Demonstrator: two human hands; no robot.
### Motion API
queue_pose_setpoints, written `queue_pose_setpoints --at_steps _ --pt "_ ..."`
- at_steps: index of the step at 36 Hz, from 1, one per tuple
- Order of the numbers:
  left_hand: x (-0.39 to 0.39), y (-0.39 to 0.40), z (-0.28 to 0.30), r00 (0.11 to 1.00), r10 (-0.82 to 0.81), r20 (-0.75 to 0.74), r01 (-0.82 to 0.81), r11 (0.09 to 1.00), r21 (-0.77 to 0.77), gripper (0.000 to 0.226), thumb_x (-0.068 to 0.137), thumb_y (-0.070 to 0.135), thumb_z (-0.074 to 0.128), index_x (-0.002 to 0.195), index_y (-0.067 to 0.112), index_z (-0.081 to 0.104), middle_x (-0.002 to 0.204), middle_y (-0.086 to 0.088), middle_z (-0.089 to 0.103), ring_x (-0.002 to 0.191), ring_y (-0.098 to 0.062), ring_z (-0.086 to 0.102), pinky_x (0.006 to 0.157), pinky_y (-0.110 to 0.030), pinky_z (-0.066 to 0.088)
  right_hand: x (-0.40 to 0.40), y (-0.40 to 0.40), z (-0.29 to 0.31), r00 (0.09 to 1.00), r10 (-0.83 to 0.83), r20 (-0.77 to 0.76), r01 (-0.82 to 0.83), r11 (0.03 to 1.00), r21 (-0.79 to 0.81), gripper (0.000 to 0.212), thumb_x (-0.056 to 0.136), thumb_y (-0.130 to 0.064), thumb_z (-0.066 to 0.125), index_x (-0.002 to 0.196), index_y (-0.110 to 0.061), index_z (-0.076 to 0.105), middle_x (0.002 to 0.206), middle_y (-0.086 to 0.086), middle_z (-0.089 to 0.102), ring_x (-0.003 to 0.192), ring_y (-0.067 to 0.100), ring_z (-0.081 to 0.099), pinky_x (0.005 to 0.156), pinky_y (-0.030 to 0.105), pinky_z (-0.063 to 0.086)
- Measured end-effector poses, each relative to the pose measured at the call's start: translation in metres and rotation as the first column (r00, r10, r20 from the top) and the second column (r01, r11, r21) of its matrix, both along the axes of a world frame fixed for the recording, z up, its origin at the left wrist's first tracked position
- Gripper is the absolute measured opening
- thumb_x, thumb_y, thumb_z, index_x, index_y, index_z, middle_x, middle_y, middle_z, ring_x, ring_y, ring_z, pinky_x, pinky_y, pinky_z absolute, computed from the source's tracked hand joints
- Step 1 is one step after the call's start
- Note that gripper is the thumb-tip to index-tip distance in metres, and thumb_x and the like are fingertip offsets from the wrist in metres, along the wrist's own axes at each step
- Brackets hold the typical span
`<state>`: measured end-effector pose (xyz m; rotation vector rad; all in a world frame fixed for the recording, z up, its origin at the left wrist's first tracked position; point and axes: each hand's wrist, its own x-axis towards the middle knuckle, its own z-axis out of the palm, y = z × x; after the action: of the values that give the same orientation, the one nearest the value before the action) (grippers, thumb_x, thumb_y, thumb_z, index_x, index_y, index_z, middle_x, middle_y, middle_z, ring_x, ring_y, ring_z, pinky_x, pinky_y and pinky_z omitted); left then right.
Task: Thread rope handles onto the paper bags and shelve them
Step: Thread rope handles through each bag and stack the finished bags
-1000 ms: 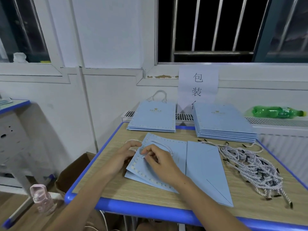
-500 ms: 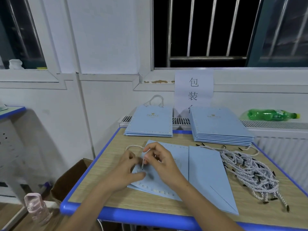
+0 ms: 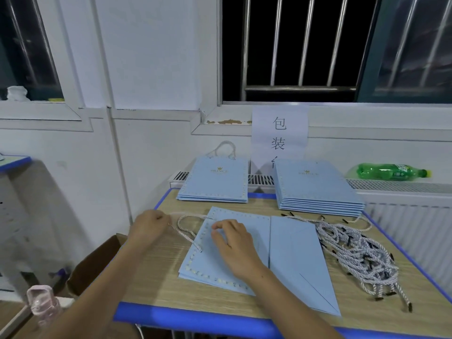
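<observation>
A flat light-blue paper bag (image 3: pixel 247 241) lies on the wooden table (image 3: pixel 159 285) in front of me. A white twisted rope handle (image 3: pixel 186 231) loops out from the bag's left edge, entering it at two spots. My left hand (image 3: pixel 149 227) grips the rope just left of the bag, beyond the table's left edge. On the bag's upper left part rests my right hand (image 3: pixel 232 243), with its fingertips curled down onto the paper near the edge holes. A tangled pile of rope handles (image 3: pixel 354 255) lies to the right.
Two stacks of blue bags sit at the table's back: a left stack (image 3: pixel 215 182) with a handle showing and a taller right stack (image 3: pixel 315 187). A green bottle (image 3: pixel 391 172) lies on the radiator shelf. A cardboard box (image 3: pixel 97 263) and pink bottle (image 3: pixel 42 303) stand lower left.
My left hand has pulled away to the left, drawing the rope out through the bag's edge. My right hand has let go of the rope tip and now presses on the bag.
</observation>
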<state>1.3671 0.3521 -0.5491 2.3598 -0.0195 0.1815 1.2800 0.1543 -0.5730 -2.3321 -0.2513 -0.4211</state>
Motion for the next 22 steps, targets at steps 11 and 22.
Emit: queue_pose_setpoints --at_steps 11,22 --pt "0.0 -0.018 -0.021 0.929 -0.307 0.205 0.198 0.883 0.426 0.034 0.087 0.05 0.047 0.11 0.032 0.064 0.112 0.016 0.061 0.114 -0.011 0.051 0.096 -0.034 0.035 -0.001 0.001 0.001 0.999 -0.016 -0.05 0.009 0.992 -0.129 0.03 0.101 -0.035 0.033 0.116 -0.02 0.055 0.123 -0.007 0.048 0.118 0.01 0.038 0.096 0.025 0.022" --pt "0.003 -0.001 0.015 0.993 -0.09 -0.08 0.118 0.863 0.491 0.056 0.081 0.023 0.06 0.133 0.037 0.045 0.141 -0.001 0.03 0.131 -0.021 0.03 0.109 -0.036 0.018 0.0 0.002 -0.001 0.996 -0.044 -0.072 0.021 0.953 -0.302 0.039 0.099 -0.039 0.033 0.136 -0.027 0.041 0.135 -0.01 0.039 0.128 0.012 0.029 0.105 0.03 0.018"
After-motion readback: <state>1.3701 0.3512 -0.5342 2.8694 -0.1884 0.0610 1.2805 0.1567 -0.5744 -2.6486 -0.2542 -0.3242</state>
